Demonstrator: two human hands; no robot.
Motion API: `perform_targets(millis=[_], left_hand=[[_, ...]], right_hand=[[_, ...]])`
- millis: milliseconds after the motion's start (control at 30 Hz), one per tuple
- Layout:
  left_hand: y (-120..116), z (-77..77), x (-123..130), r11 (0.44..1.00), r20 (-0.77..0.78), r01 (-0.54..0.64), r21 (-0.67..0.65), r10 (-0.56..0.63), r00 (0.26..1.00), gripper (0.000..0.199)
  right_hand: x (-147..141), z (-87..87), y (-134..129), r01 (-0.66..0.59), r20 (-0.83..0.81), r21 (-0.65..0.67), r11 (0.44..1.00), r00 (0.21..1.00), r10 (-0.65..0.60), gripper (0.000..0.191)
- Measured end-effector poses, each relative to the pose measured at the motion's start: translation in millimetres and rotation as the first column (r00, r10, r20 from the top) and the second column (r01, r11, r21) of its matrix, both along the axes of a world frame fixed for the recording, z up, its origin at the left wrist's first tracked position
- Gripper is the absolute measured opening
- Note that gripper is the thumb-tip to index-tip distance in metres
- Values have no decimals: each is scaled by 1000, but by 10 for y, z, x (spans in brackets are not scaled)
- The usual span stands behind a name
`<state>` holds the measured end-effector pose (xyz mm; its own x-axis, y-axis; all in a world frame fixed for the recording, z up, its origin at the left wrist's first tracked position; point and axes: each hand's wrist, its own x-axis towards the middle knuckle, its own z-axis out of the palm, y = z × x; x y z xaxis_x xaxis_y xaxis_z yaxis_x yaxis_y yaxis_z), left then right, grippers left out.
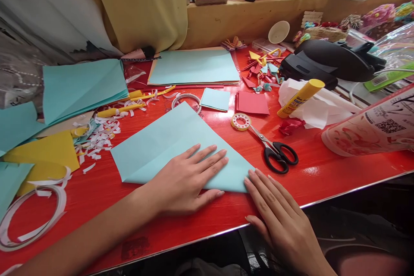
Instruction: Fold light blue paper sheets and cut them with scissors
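Fingers (214,171) of my left hand (179,183) lie flat, slightly spread, on the pale-blue sheet (155,146); on my right hand (284,220), 4 fingers press close together, tips at its right corner. Sheet rests on the red table (168,228). Judgement: 1 fold seems laid along the near edge; crease-pressing probably remains unfinished. Outward, scissors (268,143) and capped glue stick (300,98) lie untouched.

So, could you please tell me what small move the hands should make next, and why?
Perhaps the right hand should press along the near edge of the blue paper, since that edge looks folded, the right fingers touch the right corner, and the left hand rests on the paper.
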<state>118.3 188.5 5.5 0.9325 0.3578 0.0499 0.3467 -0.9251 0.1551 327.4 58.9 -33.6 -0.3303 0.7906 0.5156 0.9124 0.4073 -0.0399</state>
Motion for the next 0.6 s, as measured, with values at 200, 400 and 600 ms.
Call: perform_targets(millis=[200,400,600], left_hand=[[-1,-7,5,1000,23,-1,7,1,1000,61],[-10,-13,4,1000,18,-8,28,7,1000,60],[-25,-1,5,999,-16,-10,50,10,1000,59]], right_hand=[[71,-93,-118,5,-86,70,998,996,1,52],[89,-140,-166,12,-129,39,999,992,-7,52],[81,-123,-167,5,-124,51,999,992,2,52]])
